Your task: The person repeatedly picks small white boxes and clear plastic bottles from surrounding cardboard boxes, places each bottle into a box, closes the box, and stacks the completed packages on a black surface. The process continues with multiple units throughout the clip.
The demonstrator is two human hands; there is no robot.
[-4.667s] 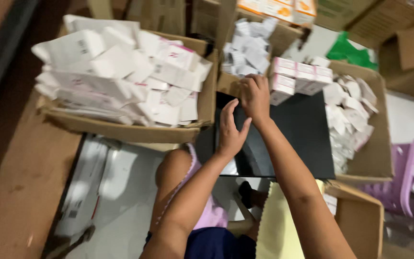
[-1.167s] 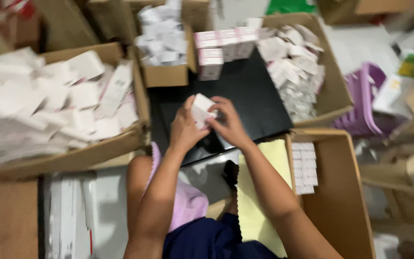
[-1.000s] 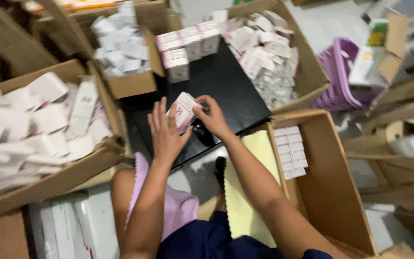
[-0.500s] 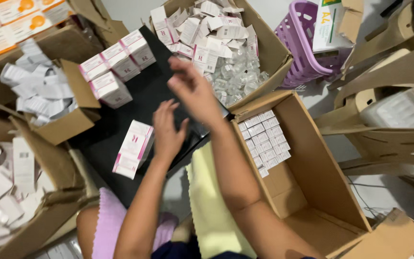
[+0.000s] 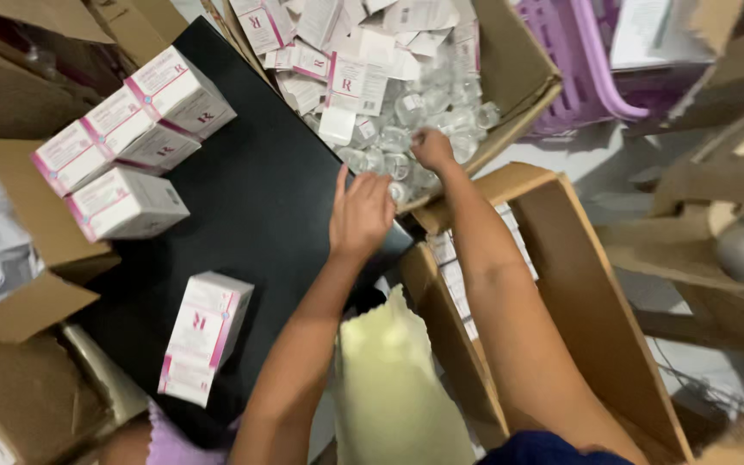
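Note:
My right hand [image 5: 432, 148] reaches into a cardboard box [image 5: 523, 82] of small clear jars [image 5: 393, 138] and flat white-and-pink cartons [image 5: 350, 82]. Its fingers curl down among the jars, and whether they grip one is hidden. My left hand [image 5: 362, 211] hovers over the right edge of a black board [image 5: 251, 189], fingers apart and holding nothing. A closed white-and-pink carton [image 5: 204, 336] lies on the board's near part, apart from both hands. Several more such cartons [image 5: 131, 129] stand grouped at the board's far left.
A deep cardboard box [image 5: 587, 293] with rows of small white boxes [image 5: 449, 267] stands under my right forearm. A yellow cloth [image 5: 389, 387] lies on my lap. A purple basket [image 5: 587, 69] sits at the back right, and more cardboard boxes [image 5: 27, 284] at the left.
The carton I held in both hands now lies on the black board. My right hand has gone forward into the jar box, my left hand has followed toward it, and the view swung right.

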